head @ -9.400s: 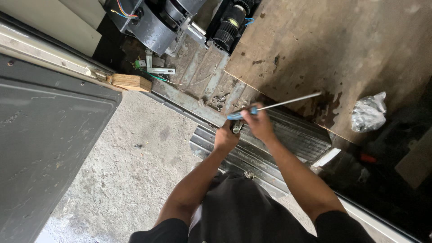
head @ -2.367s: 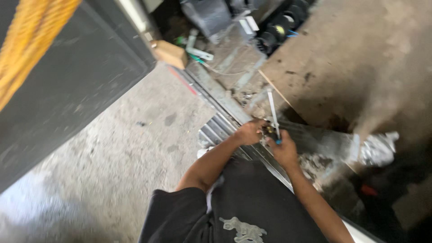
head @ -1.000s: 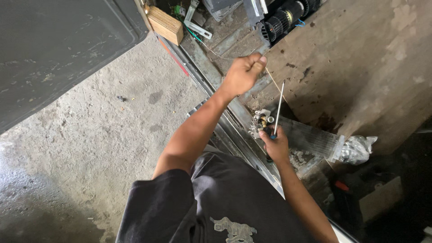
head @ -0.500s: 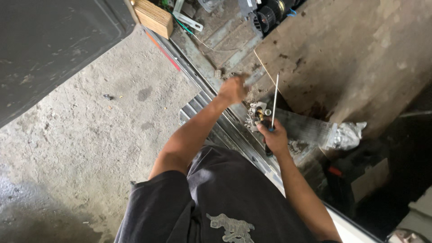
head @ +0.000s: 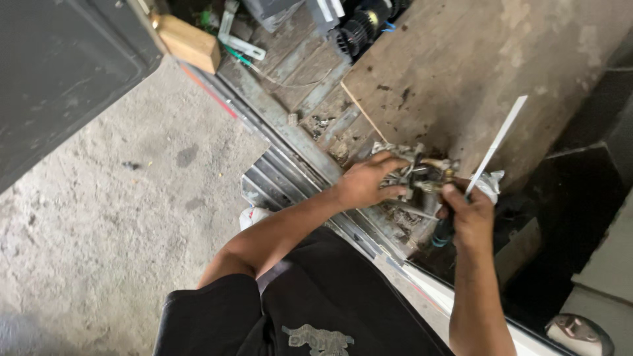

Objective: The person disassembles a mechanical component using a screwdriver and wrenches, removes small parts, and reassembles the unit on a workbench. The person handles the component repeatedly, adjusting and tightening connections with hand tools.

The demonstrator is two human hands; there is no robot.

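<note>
My left hand [head: 368,182] grips a small dirty metal part [head: 414,173] with brass fittings, held over the metal floor rails [head: 283,165]. My right hand [head: 469,212] is closed around the blue handle of a long thin metal blade tool [head: 496,144]. The blade points up and to the right over a wooden board [head: 461,66]. The right thumb presses against the metal part. A crumpled white rag [head: 489,183] sits just behind the right hand.
A wooden block [head: 188,43] lies at the top left beside a dark panel [head: 59,72]. A black motor [head: 359,29] and green wires sit at the top. Rough concrete floor [head: 112,217] lies to the left. A dark gap opens on the right.
My left hand has come down from its raised position and closed on the metal part. The blade tool has tilted from near upright to a slant toward the right.
</note>
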